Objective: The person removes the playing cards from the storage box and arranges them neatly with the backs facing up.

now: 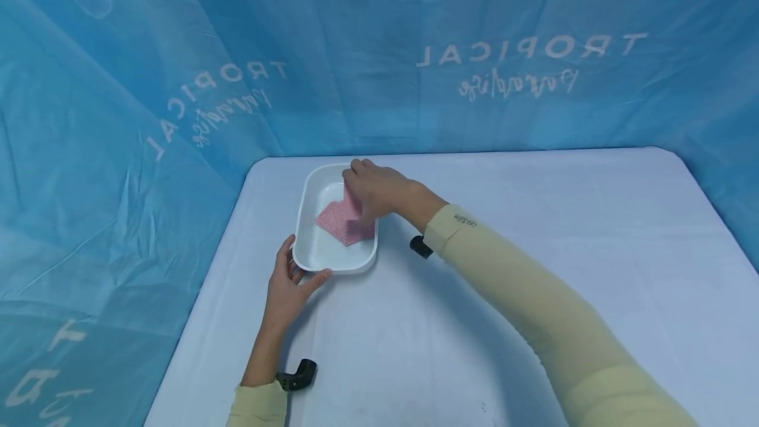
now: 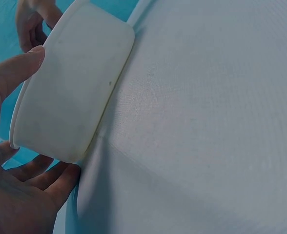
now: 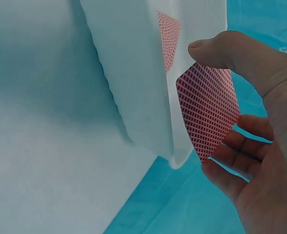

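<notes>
A white plastic tray (image 1: 320, 254) with rounded corners sits at the back left of the table. My left hand (image 1: 288, 292) grips its near-left corner, thumb on the near rim and fingers along the left side. Over the tray's right side, my right hand (image 1: 379, 191) pinches a thin red-and-white patterned card (image 3: 207, 109) between thumb and fingers. Inside the tray lies more red-and-white patterned card (image 1: 339, 224), partly hidden by the right hand. How many pieces lie there I cannot tell.
The table has a white cloth (image 1: 534, 249). Blue curtains (image 1: 367, 51) with white lettering hang behind it and at the left. A black wrist device (image 1: 299, 374) is on the left wrist, another (image 1: 421, 246) by the right.
</notes>
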`<state>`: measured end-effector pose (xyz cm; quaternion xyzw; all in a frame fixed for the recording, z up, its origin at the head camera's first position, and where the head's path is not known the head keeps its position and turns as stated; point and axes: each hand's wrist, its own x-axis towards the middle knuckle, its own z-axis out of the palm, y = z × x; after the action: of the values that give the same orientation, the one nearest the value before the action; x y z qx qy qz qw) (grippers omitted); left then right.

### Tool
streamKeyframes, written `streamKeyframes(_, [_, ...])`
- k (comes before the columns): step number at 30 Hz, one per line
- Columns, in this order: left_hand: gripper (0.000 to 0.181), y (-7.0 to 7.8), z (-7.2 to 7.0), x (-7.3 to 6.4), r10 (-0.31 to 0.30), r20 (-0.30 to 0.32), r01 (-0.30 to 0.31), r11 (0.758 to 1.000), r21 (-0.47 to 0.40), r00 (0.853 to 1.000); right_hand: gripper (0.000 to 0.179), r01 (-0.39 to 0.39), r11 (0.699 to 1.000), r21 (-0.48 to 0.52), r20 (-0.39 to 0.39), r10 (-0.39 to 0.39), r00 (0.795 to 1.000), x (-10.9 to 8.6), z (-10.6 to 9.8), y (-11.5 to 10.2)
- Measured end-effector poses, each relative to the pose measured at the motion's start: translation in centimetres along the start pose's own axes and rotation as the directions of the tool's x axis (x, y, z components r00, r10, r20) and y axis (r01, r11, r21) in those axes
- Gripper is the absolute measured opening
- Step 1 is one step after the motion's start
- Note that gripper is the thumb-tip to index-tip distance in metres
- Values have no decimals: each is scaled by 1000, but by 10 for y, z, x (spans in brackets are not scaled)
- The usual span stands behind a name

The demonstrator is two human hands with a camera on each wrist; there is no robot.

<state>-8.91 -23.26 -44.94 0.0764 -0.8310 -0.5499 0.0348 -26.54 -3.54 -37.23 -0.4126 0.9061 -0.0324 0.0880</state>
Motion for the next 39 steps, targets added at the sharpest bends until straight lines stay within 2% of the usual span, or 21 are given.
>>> streamKeyframes(5, [100, -19, 1, 6, -10, -8, 10, 1000, 5, 1000, 92, -23, 1000, 14, 19, 23, 1000, -8, -6, 3])
streamKeyframes(10, [100, -34, 4, 11, 21, -23, -21, 1000, 20, 1000, 92, -60, 997, 40, 5, 60, 998, -16, -10, 11])
streamKeyframes(13, [99, -35, 4, 12, 33, -27, -32, 999, 25, 999, 88, -73, 996, 46, -13, 74, 997, -21, -11, 16])
streamKeyframes(19, [100, -33, 4, 11, 20, -29, -20, 1000, 11, 999, 82, -73, 995, 64, -28, 75, 997, -28, -8, 25])
streamKeyframes(30, [101, -36, 5, 11, 32, -46, -31, 999, 20, 998, 79, -98, 994, 50, -5, 98, 995, -41, 2, 39])
streamKeyframes(39, [101, -32, 5, 10, 21, -46, -20, 999, 28, 999, 75, -126, 991, 54, 14, 125, 992, -53, 18, 52])
